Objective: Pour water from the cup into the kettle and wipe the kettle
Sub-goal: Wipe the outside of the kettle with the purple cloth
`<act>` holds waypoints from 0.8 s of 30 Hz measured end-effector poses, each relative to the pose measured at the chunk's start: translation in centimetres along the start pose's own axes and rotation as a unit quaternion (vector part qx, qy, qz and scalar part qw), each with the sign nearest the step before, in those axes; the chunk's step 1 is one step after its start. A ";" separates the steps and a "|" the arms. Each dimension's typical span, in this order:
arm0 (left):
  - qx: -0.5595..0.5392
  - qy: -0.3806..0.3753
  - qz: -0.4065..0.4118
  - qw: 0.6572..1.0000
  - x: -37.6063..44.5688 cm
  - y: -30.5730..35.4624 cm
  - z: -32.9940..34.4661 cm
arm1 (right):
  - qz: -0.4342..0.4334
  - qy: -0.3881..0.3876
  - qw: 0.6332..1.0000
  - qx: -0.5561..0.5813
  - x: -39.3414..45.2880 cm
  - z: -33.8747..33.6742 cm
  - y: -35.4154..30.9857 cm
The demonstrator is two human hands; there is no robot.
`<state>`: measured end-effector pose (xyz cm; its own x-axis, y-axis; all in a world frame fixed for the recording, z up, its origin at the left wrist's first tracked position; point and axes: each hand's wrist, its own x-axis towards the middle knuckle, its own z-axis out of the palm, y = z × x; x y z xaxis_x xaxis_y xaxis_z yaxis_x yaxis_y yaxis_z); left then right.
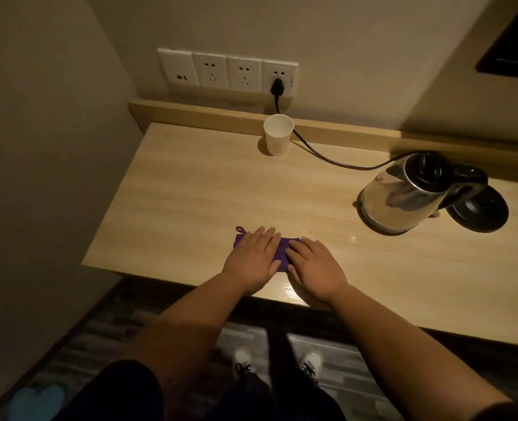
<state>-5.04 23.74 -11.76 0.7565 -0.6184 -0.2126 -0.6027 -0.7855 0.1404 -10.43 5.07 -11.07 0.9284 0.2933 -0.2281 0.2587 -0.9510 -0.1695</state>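
Purple cloth [283,247] lies flat near the front edge of the wooden table [190,192], with the left hand [253,256] and right hand [315,267] pressed on it side by side, fingers straight and holding nothing. Behind the cloth, by the wall, stands the white paper cup [278,134]. The steel kettle [403,192] stands right of the cloth, well apart, just beside its black base [482,212].

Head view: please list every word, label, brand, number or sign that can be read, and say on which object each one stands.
No text can be read in this view.
Paper cup: a faint round emblem on its side, too blurred to read.
Socket panel: small marks on its right edge, too small to read.
Kettle: no label shows.
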 end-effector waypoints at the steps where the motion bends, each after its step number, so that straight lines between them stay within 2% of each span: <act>1: 0.002 -0.003 0.009 1.000 0.3 -0.1 0.4 | 0.004 0.003 1.000 -0.001 0.0 0.1 -0.1; 4: 0.008 -0.012 0.034 0.999 0.9 -0.4 1.6 | 0.010 0.010 1.000 0.001 0.1 0.3 -0.1; 9: 0.027 0.013 0.063 0.998 0.9 -1.2 2.9 | 0.014 0.014 1.000 0.005 -0.1 1.0 0.2; 18: 0.044 0.052 0.076 0.995 -0.9 -0.4 3.6 | -0.003 0.046 0.999 -0.006 -1.8 1.7 -1.0; 22: 0.046 0.033 0.076 0.996 -2.2 0.2 2.7 | -0.014 0.043 0.999 0.002 -2.6 0.8 -2.1; 24: 0.050 0.025 0.072 0.996 -2.6 0.4 2.1 | 0.012 0.026 0.999 0.015 -2.9 0.3 -2.3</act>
<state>-7.80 25.07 -13.19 0.6704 -0.7270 -0.1483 -0.7265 -0.6838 0.0677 -13.77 6.43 -10.31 0.9470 0.2636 -0.1834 0.2283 -0.9543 -0.1928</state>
